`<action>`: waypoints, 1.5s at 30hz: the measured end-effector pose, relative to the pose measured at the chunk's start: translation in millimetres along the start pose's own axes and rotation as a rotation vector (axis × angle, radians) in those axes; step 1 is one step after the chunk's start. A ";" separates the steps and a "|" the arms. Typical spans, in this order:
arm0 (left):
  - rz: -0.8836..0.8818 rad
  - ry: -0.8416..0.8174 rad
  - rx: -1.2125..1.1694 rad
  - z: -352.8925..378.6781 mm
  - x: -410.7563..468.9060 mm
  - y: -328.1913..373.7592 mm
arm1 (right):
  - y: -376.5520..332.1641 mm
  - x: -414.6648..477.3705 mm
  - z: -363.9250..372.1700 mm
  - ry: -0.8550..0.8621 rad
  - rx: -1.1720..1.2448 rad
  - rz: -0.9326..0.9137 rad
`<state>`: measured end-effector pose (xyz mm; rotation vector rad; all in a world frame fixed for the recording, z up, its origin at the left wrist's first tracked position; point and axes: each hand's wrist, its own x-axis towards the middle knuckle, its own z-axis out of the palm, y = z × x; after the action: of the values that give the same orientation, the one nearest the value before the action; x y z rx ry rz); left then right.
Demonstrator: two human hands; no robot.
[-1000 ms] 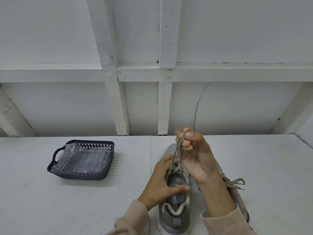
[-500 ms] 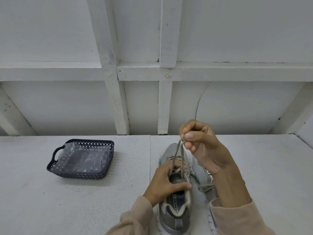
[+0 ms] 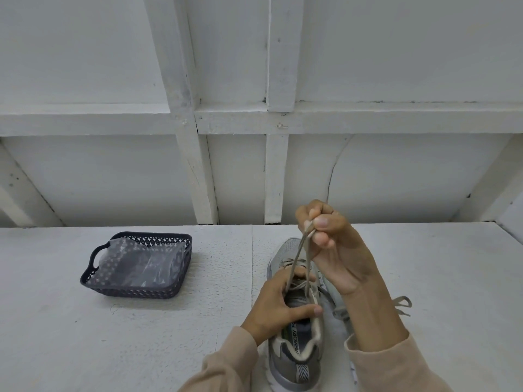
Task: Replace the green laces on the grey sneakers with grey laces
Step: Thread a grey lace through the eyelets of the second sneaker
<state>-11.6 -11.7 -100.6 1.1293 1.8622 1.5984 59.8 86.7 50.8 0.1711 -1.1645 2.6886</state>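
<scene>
There are two shoes [image 3: 294, 360] and two laces [image 3: 297, 256] on one table [image 3: 141, 335]. There are two hands, a left hand [image 3: 278, 305] and a right hand [image 3: 338, 250]. There is one basket [image 3: 135, 291] with one bag [image 3: 141, 264] in it.

A white, rough-textured table [image 3: 141, 349] has a straight seam [image 3: 252, 264] running far to near, close to the middle. On the left half sits a dark lattice basket [image 3: 135, 292] with a crinkled clear plastic bag [image 3: 141, 264] inside. Just right of the seam, on the near side, a grey sneaker [image 3: 291, 360] stands toe away. A second sneaker [image 3: 329, 290] sits just beside it on the right, largely hidden, its lace loop [image 3: 402, 302] lying on the surface.
</scene>
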 end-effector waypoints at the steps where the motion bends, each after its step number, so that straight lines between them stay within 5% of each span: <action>1: -0.007 -0.001 -0.007 -0.2 -0.2 0.2 | 2.8 -0.4 0.4 -0.025 0.048 0.016; 4: -0.014 0.003 -0.016 -2.0 -1.1 -1.5 | 8.7 -0.2 5.9 -0.079 0.027 0.049; 11: 0.095 0.039 -0.094 -4.1 -3.1 -2.3 | -14.7 2.9 10.1 0.014 -0.473 -0.129; 19: 0.127 0.139 -0.138 -3.7 -3.0 11.5 | -8.7 7.5 -14.3 0.290 -0.578 -0.189; 24: 0.062 0.153 -0.127 -2.8 -0.8 18.4 | 6.3 4.3 -48.1 0.431 -1.055 0.060; 29: 0.003 0.200 -0.151 -4.7 0.4 16.1 | 14.1 -19.1 -68.2 0.571 -1.285 -0.048; 33: -0.054 0.247 -0.211 -1.8 1.8 12.2 | 19.6 -38.4 -72.8 0.420 -1.292 0.138; 45: 0.005 0.286 -0.211 1.9 -17.5 10.4 | 55.9 -45.1 -74.7 0.424 -1.413 0.038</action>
<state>3.0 -24.6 -94.2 0.8518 1.8039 1.9915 88.8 97.7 -48.1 -0.5855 -2.4370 1.2277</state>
